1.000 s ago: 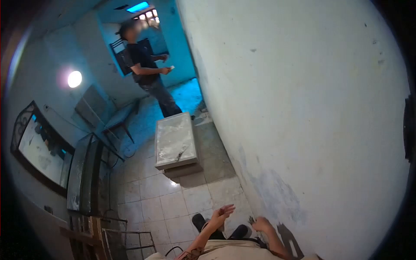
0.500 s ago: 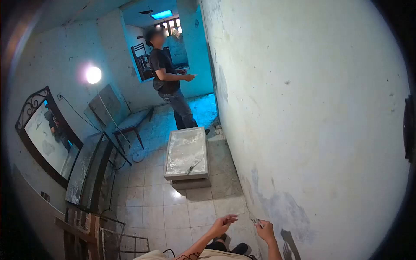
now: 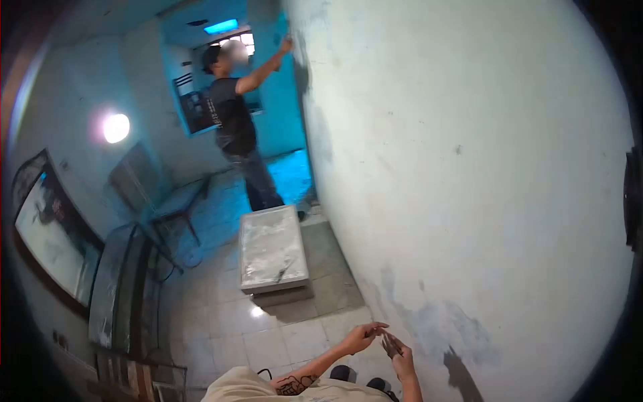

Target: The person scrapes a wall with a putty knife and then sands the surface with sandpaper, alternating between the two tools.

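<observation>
Right hand (image 3: 402,358) pinches a small dark flat piece (image 3: 389,344) — looks light and stiff, grip its base — left hand (image 3: 360,337) half-open, fingertips on it.

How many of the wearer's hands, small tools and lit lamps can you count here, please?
Hands: 2, left hand, right hand
Small tools: 2, held tool, lying tool on the low table
Lit lamps: 1, lamp
Total: 5
</observation>
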Tool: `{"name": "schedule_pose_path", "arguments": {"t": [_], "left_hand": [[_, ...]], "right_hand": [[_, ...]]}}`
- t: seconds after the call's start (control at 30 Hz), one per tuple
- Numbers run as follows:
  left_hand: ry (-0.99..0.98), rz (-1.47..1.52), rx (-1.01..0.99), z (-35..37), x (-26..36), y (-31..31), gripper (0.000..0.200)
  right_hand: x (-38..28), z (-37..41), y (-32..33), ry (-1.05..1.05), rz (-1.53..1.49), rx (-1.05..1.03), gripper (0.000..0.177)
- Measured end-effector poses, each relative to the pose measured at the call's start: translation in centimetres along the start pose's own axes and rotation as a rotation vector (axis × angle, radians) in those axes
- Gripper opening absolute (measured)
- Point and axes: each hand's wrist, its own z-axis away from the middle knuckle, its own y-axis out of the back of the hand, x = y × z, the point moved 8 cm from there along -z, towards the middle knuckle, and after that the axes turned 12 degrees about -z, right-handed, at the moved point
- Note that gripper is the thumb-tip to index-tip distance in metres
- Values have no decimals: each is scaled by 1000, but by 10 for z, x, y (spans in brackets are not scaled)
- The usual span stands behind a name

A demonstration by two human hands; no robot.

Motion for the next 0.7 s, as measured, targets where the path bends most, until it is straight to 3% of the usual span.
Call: {"name": "schedule_pose_path", "arguments": {"t": [0.07, 0.13, 0.2, 0.27, 0.33, 0.43, 0.5, 0.53, 0.63, 0.7], "left_hand": [[65, 54, 21, -10, -10, -16, 35], [-115, 94, 113, -13, 18, -27, 38], [210, 111, -49, -11, 42, -50, 41], [56, 275, -69, -16, 74, -81, 45], [-13, 312, -212, -21, 105, -108, 47], [-98, 373, -229, -18, 133, -114, 54], [-130, 365, -223, -20, 144, -123, 54], [-175, 346, -199, -21, 150, -125, 54], [-182, 265, -154, -20, 169, -135, 51], [-180, 229, -101, -26, 168, -137, 50]], "right_hand": [[-9, 20, 18, 28, 110, 181, 38], [-49, 34, 14, 12, 137, 355, 36], [-73, 53, 26, 183, -385, 513, 32], [-83, 74, 53, 309, -402, 646, 31], [-121, 91, 56, 368, -424, 749, 29], [-147, 114, 48, 526, -287, 822, 30], [-164, 122, 53, 595, 56, 837, 28], [-166, 120, 57, 585, 56, 837, 28], [-204, 129, 50, 814, 380, 820, 31], [-208, 124, 55, 772, 425, 805, 32]]}}
